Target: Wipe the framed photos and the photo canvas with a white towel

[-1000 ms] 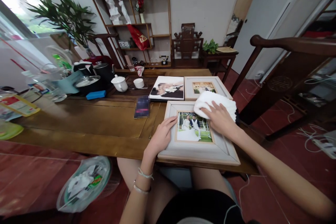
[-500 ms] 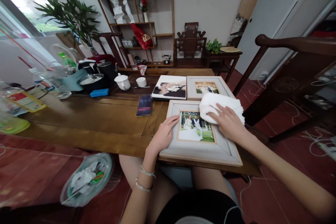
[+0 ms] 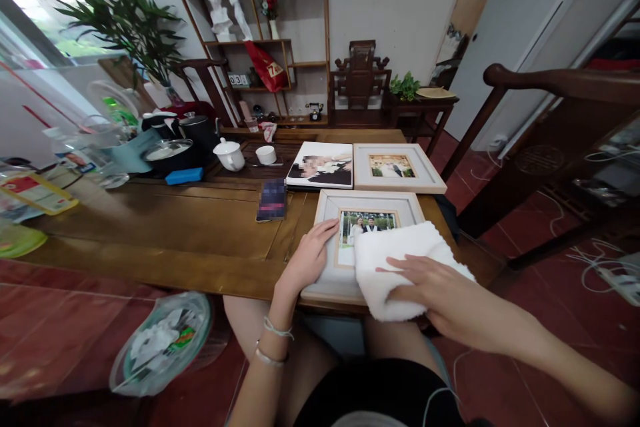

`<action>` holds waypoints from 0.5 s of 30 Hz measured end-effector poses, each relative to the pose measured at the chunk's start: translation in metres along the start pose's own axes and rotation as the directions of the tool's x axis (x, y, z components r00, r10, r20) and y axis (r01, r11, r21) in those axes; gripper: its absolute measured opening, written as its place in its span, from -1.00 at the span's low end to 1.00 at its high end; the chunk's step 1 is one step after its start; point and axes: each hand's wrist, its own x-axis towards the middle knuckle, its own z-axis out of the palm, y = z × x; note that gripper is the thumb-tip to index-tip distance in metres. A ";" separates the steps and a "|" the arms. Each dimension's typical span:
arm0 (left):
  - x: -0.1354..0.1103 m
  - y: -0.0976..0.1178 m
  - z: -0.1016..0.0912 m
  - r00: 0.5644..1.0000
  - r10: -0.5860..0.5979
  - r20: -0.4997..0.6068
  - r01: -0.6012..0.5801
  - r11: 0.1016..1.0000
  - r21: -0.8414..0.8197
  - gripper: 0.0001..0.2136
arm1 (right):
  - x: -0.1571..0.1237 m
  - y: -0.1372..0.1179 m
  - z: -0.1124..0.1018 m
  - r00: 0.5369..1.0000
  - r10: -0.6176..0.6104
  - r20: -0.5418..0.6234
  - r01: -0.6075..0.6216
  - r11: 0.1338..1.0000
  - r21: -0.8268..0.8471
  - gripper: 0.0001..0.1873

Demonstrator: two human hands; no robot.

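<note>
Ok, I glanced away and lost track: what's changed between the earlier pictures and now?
The right hand has moved the white cloth from the near frame's far right corner toward the person, so it now covers part of the photo and the back frame is uncovered. No grasp or release shows. The left hand and both frames stayed put.

Block calendar (image 3: 239,79): "03", last figure unclear; red bag (image 3: 265,67): print too blurred
</note>
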 end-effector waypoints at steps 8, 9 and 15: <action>-0.001 -0.004 0.000 1.000 0.014 0.007 -0.014 1.000 0.007 -0.43 | 0.049 0.088 0.006 0.925 0.250 -0.285 -0.326 0.909 -0.259 -0.28; -0.001 -0.004 0.000 1.000 0.018 0.002 -0.018 1.000 0.006 -0.43 | 0.057 0.094 0.008 0.917 0.249 -0.310 -0.337 0.901 -0.274 -0.30; -0.001 -0.004 0.001 0.999 0.030 -0.019 -0.030 1.000 0.004 -0.46 | 0.054 0.055 0.011 0.974 0.134 -0.183 -0.177 0.954 -0.243 -0.34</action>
